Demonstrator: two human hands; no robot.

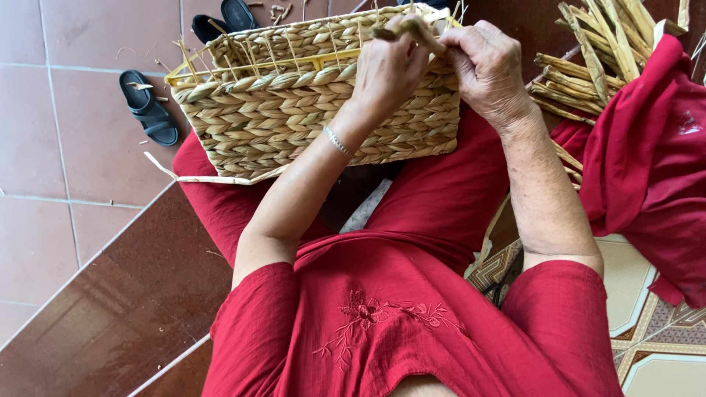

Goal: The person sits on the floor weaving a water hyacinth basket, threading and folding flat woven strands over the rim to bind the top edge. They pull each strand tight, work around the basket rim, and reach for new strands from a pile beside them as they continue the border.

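Basket (294, 110) work fills the lap: a rectangular woven basket rests tipped on the red-trousered knees, its side wall facing up and its open rim turned away, which brings the top edge under both hands. A yellow frame (243, 65) shows along that rim, with loose strand ends sticking up past it. Just right of the grip, a bundle of dried stalks (588, 59) lies on a red cloth (654, 154), close enough to draw from without shifting the basket. Well left of the grip, dark sandals (149, 109) sit on the tiled floor (51, 147), with bits of fibre scattered about.

At the rim, the left hand (386, 70) is closed around a twisted strand (408, 28), fingers curled over it and thumb underneath, seemingly to hold the twist tight. The right hand (489, 70) meets it, fingertips pinched shut on the same strand just beside the left hand's grip. That strand arches over the rim between the two hands. A thin bracelet (338, 141) circles the left wrist below the grip.
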